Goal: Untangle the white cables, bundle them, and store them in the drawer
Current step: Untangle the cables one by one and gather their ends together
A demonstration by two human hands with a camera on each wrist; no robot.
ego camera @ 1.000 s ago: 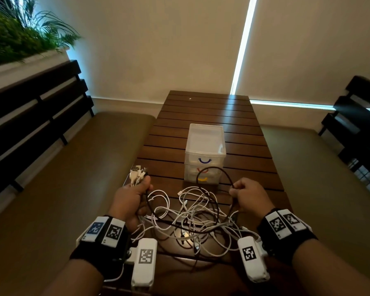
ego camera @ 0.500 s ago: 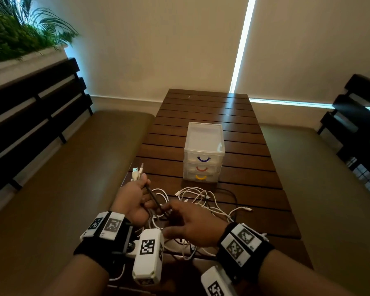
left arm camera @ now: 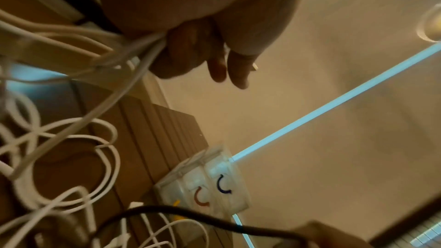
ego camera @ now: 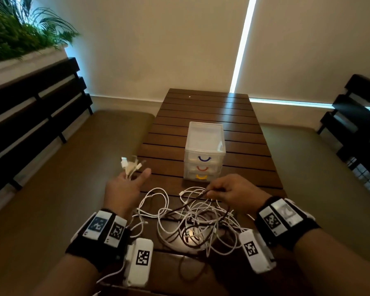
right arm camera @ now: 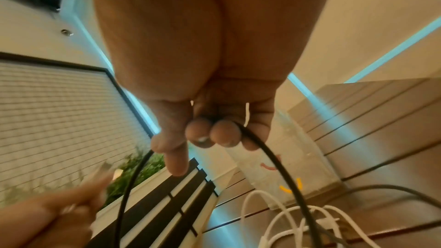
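My left hand (ego camera: 124, 189) grips the white cables (ego camera: 192, 218), plugs pointing up past the table's (ego camera: 203, 107) left edge; right hand (ego camera: 233, 190) pinches a black cable (right arm camera: 274, 159).

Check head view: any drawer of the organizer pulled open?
No: all three drawers of the clear organizer sit flush and closed, with the white cables lying on the table in front of it.

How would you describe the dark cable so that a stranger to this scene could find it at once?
Start at the wooden table and its small clear drawer unit. In front of it lies a tangle of white cables. The dark cable runs through that tangle up into the right hand, the only dark strand among them.
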